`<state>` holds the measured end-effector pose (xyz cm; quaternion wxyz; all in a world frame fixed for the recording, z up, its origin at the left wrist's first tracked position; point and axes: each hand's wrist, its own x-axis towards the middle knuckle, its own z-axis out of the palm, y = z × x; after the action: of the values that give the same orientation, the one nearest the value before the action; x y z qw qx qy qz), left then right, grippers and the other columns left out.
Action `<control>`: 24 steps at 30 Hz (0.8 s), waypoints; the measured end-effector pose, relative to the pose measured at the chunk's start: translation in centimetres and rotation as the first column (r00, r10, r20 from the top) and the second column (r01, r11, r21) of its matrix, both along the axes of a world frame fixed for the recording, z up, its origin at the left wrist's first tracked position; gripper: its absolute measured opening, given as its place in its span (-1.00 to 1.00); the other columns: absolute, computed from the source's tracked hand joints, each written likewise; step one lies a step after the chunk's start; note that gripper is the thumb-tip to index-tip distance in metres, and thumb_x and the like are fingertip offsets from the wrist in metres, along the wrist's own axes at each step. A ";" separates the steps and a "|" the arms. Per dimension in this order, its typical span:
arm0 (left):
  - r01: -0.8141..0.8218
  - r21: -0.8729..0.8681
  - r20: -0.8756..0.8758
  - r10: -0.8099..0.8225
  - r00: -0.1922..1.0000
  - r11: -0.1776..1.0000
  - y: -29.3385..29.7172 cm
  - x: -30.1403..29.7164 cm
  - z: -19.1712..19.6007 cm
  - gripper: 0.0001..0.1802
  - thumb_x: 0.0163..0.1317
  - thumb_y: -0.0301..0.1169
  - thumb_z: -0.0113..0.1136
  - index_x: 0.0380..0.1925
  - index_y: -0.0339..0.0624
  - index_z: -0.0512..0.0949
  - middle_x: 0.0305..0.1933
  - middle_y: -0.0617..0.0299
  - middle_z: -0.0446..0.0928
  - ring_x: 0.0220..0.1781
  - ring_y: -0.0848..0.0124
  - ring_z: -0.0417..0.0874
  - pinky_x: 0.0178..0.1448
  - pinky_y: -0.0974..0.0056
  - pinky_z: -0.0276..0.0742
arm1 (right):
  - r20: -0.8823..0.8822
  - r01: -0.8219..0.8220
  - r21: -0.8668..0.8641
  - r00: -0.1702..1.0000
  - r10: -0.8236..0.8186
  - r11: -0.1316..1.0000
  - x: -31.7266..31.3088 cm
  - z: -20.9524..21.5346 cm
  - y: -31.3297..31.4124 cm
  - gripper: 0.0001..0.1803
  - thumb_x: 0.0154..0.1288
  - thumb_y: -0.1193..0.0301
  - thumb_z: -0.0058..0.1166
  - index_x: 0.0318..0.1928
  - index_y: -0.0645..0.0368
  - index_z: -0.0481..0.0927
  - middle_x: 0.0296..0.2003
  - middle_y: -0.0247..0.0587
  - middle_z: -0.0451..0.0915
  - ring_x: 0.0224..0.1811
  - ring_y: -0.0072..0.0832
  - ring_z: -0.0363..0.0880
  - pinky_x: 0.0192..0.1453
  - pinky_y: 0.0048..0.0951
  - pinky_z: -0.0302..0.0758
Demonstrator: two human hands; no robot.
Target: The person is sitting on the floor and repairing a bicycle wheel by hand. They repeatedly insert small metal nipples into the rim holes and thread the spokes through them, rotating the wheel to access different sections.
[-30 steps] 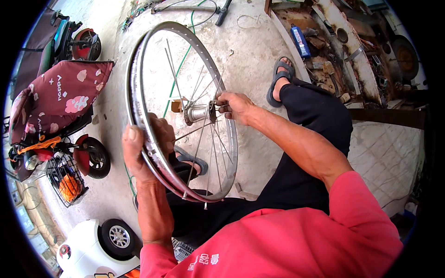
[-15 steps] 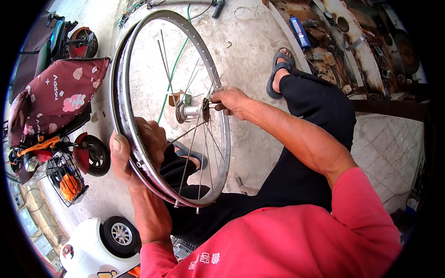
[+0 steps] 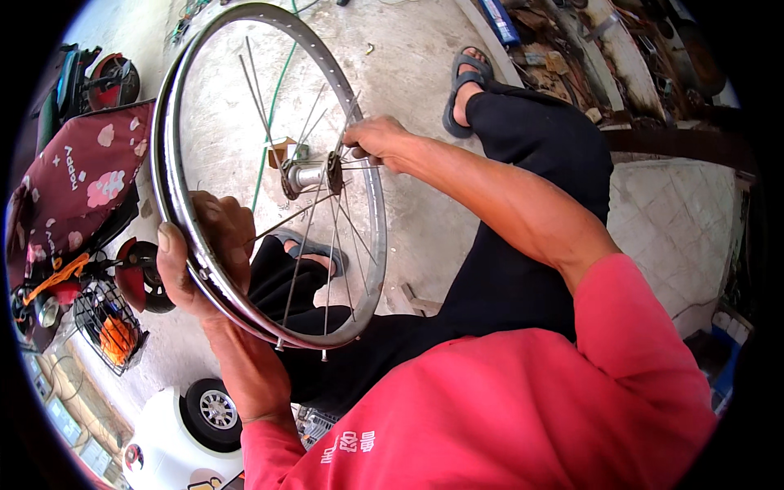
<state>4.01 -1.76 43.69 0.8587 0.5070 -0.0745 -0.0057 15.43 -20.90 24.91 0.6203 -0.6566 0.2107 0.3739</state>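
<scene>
Head view: wheel [image 3: 377,265] tilted, held above concrete floor [image 3: 416,49]. Looks part-laced: two spokes [image 3: 301,261] poke through lower rim [image 3: 380,216]; upper ones end free, left to seat. Left hand [image 3: 220,233]: fingers clamped on rim. Right hand [image 3: 378,139]: fingers bunched by hub [image 3: 307,177], grip unclear. Scooter [image 3: 131,273] left.

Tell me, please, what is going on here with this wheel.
A person in a red shirt is handling a bare, partly spoked wheel rim. The left hand grips the rim on its left side, holding it tilted above the lap. The right hand is at the near flange of the hub, with its fingertips partly hidden, so I cannot tell what they pinch. Several spokes fan out from the hub with their outer ends short of the rim.
</scene>
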 end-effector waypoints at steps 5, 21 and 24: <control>-0.071 0.014 -0.016 0.071 0.997 0.997 -0.5 0.1 -0.5 -0.48 0.40 0.00 -0.08 -0.27 -0.34 0.46 -0.76 0.25 0.33 -0.73 0.54 0.15 -0.56 0.36 0.01 | -0.014 0.113 0.084 0.994 -0.112 0.990 0.2 -0.4 -0.2 -0.91 0.08 0.53 0.24 -0.44 0.27 0.58 -0.53 -0.18 0.62 -0.60 -0.51 0.57 -0.68 -0.46 0.27; -0.077 0.042 -0.070 0.080 0.994 0.996 -1.5 -0.1 -0.7 -0.48 0.36 -0.01 0.01 -0.28 -0.39 0.45 -0.71 0.16 0.39 -0.72 0.51 0.22 -0.57 0.35 0.07 | -0.178 0.083 0.180 0.983 -0.051 0.980 -0.2 -0.2 -0.3 -0.93 0.23 0.50 0.04 -0.31 0.14 0.58 -0.43 -0.36 0.58 -0.53 -0.65 0.51 -0.58 -0.57 0.26; -0.101 0.076 -0.060 0.105 0.993 0.992 -1.7 -0.2 -0.7 -0.47 0.35 -0.02 0.04 -0.27 -0.41 0.45 -0.71 0.14 0.40 -0.73 0.52 0.24 -0.60 0.36 0.07 | -0.200 0.119 0.198 0.977 -0.078 0.973 -0.3 -0.1 -0.3 -0.94 0.23 0.51 0.02 -0.34 0.13 0.56 -0.46 -0.37 0.56 -0.53 -0.65 0.50 -0.57 -0.58 0.28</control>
<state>3.82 -3.48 43.04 0.8408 0.5406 -0.0202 0.0197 15.17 -21.17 24.84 0.6806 -0.5377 0.2611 0.4237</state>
